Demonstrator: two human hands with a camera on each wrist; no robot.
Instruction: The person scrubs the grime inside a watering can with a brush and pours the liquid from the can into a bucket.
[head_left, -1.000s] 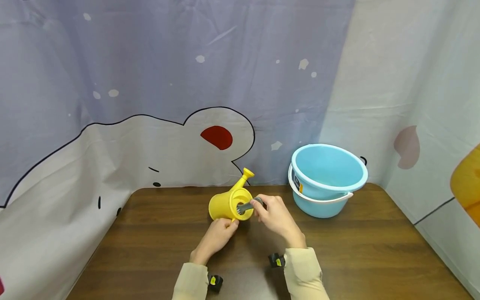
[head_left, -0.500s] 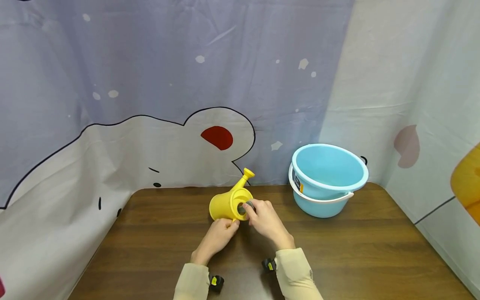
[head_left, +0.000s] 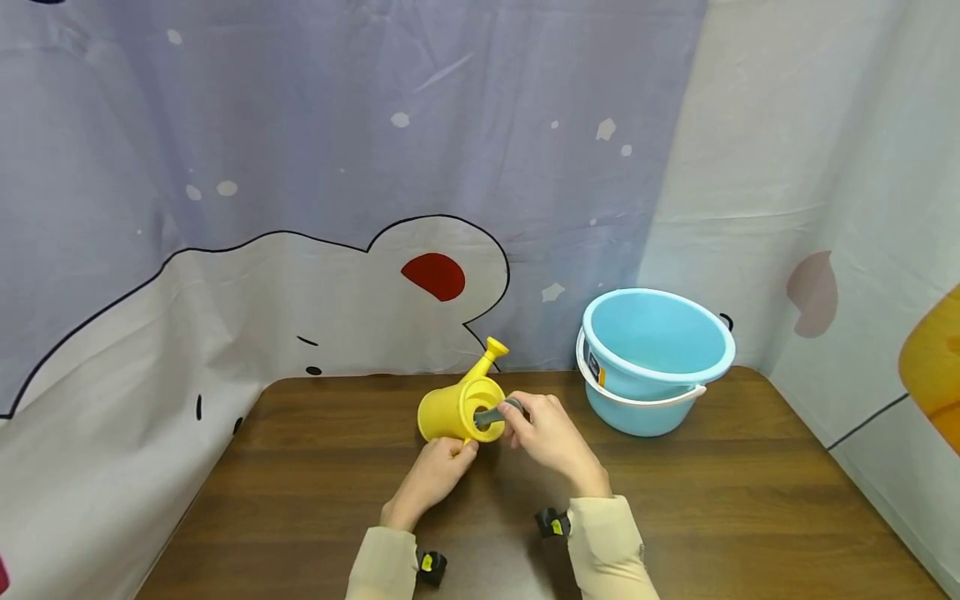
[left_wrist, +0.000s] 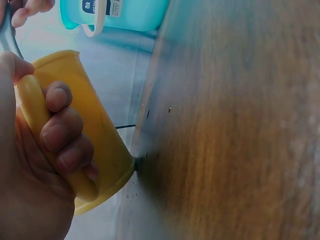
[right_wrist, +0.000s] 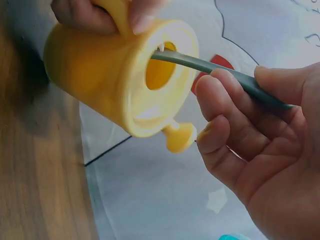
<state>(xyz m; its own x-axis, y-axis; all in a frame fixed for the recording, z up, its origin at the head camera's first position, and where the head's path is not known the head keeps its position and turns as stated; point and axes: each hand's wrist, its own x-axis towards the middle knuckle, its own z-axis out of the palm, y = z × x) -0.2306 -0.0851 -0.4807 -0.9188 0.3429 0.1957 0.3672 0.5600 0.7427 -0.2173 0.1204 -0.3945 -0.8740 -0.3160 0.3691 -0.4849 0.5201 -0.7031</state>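
A yellow watering can [head_left: 441, 414] is tilted over the back of the table, its round opening turned toward the right and its spout pointing up and back. My left hand [head_left: 432, 473] grips the can's handle [left_wrist: 34, 100], fingers curled round it. Between the thumb and fingers of my right hand [head_left: 555, 446] is the grey handle of a brush [right_wrist: 197, 63]. The brush's head sits inside the can's opening; only a bit of white bristle shows at the inner edge in the right wrist view. Whether the can's base touches the table is unclear.
A light blue bucket [head_left: 645, 417] with a white handle [head_left: 663, 402] stands at the table's back right. The brown wooden table [head_left: 300, 500] ends at a patterned curtain [head_left: 300, 125] behind. A black strap device [head_left: 431, 567] is on each wrist.
My right hand moved left, pushing the brush deeper into the watering can, then drew it back right, so more handle shows now. The left hand and can stayed nearly still.
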